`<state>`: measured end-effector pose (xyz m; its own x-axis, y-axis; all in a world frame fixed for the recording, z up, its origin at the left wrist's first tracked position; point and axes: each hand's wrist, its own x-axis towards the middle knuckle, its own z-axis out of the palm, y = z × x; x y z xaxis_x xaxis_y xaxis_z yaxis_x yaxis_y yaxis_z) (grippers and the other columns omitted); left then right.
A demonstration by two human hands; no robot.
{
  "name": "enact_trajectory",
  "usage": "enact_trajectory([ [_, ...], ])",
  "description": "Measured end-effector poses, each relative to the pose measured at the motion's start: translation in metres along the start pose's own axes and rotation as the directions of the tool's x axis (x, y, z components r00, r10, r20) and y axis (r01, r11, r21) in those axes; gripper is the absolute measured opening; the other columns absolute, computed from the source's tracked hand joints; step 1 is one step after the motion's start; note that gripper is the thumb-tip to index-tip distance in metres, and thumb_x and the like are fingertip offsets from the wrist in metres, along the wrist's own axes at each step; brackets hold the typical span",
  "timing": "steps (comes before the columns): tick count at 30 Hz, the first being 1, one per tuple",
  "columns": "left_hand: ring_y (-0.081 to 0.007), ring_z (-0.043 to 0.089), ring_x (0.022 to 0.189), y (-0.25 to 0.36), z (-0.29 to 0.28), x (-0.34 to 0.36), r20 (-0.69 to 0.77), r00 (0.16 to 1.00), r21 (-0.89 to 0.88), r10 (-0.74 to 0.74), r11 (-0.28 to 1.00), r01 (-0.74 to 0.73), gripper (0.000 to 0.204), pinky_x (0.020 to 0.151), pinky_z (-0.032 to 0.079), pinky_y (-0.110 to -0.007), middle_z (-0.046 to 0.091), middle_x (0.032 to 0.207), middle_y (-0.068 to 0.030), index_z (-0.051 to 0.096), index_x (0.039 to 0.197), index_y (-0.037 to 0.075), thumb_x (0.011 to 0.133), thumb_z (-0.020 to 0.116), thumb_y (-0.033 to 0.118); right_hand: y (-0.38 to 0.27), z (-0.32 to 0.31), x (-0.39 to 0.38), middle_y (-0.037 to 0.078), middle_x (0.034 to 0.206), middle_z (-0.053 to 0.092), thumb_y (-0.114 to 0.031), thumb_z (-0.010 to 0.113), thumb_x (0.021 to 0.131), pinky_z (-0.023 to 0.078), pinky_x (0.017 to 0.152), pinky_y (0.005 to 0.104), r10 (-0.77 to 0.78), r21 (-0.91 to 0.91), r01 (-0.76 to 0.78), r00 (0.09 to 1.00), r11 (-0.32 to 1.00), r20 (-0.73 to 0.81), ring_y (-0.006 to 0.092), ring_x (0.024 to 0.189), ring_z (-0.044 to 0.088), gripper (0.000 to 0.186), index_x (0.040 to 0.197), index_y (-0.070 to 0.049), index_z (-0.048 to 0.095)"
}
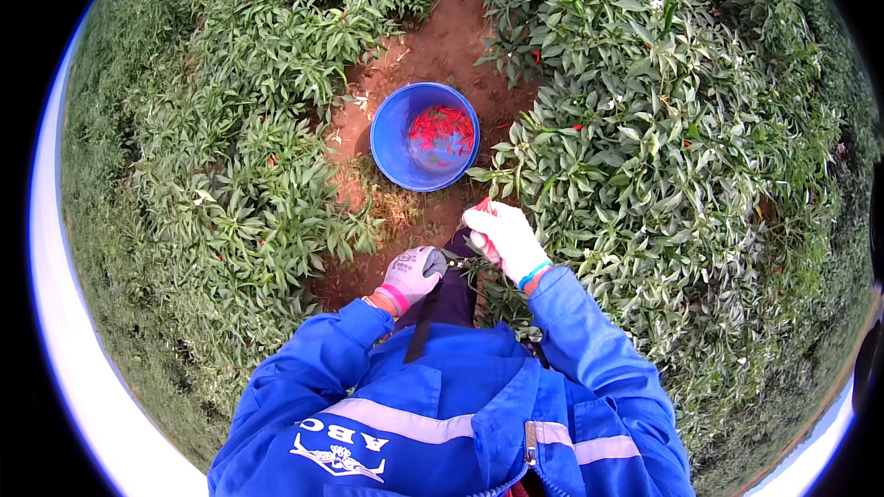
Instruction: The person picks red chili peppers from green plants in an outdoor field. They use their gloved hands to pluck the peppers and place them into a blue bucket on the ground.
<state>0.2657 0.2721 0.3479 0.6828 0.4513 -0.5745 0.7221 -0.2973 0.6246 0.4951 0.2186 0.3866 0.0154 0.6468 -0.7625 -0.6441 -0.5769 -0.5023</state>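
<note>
My right hand [508,237], in a white glove with a blue cuff, is closed around red chili peppers [485,208], which show at its fingers and palm. Curled in front of my dark trousers is my left hand [412,276], in a pale glove with grey fingers and a pink cuff. A leafy pepper sprig [459,262] with small pale flowers lies beside its fingertips; whether they grip it is hidden. Just beyond both hands, a blue bucket [387,138] stands on the soil, with many red chili peppers [440,129] gathered along its right inner side.
Dense pepper plants [635,129] with scattered red fruit border the path on the right, and another row of pepper plants [249,129] runs along the left. Between them lies a strip of reddish soil [451,37]. Leaves from the right row reach the bucket's rim.
</note>
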Motion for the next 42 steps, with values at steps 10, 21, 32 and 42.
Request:
enact_trajectory([
  [10,-0.0368,0.06,0.102,0.062,0.026,0.015,0.223,0.968,0.065,0.117,0.989,-0.135,0.037,0.09,0.048,-0.046,0.064,0.108,-0.0169,0.06,0.108,0.004,0.077,0.067,0.023,0.004,-0.077,-0.071,0.01,0.098,0.07,-0.021,0.063,0.092,0.055,0.074,0.0277,-0.213,-0.277,0.201,0.977,0.94,-0.015,0.0138,0.082,0.067,0.032,0.116,0.0,0.064],
  [21,-0.0345,0.051,0.121,0.273,0.151,0.048,0.464,0.513,0.067,0.723,0.548,-0.834,0.061,0.1,0.042,-0.044,0.053,0.134,-0.0118,0.049,0.137,0.011,0.08,0.068,0.018,0.187,-0.367,-0.273,0.018,0.102,0.069,-0.028,0.058,0.089,0.05,0.083,0.0372,-0.509,-0.634,-0.173,0.456,0.754,-0.73,0.0313,0.096,0.067,0.036,0.114,-0.002,0.065],
  [32,-0.0313,0.049,0.123,0.272,0.3,0.072,0.742,0.568,0.386,0.356,0.467,-0.796,0.053,0.101,0.04,-0.046,0.053,0.131,-0.0094,0.055,0.132,0.017,0.084,0.064,0.039,0.26,-0.333,-0.259,0.005,0.097,0.069,-0.014,0.056,0.093,0.049,0.074,0.0244,-0.071,0.194,0.739,0.311,0.645,-0.948,0.0106,0.085,0.063,0.023,0.106,0.0,0.069],
  [42,-0.0378,0.043,0.13,0.253,0.305,0.04,0.767,0.573,0.457,0.289,0.381,-0.804,0.059,0.102,0.038,-0.05,0.048,0.139,-0.0119,0.053,0.134,0.019,0.082,0.065,0.043,0.306,-0.433,-0.188,0.017,0.098,0.07,-0.021,0.058,0.088,0.052,0.079,0.0397,-0.258,-0.187,0.219,0.368,0.958,-0.893,0.031,0.083,0.066,0.024,0.101,-0.002,0.066],
])
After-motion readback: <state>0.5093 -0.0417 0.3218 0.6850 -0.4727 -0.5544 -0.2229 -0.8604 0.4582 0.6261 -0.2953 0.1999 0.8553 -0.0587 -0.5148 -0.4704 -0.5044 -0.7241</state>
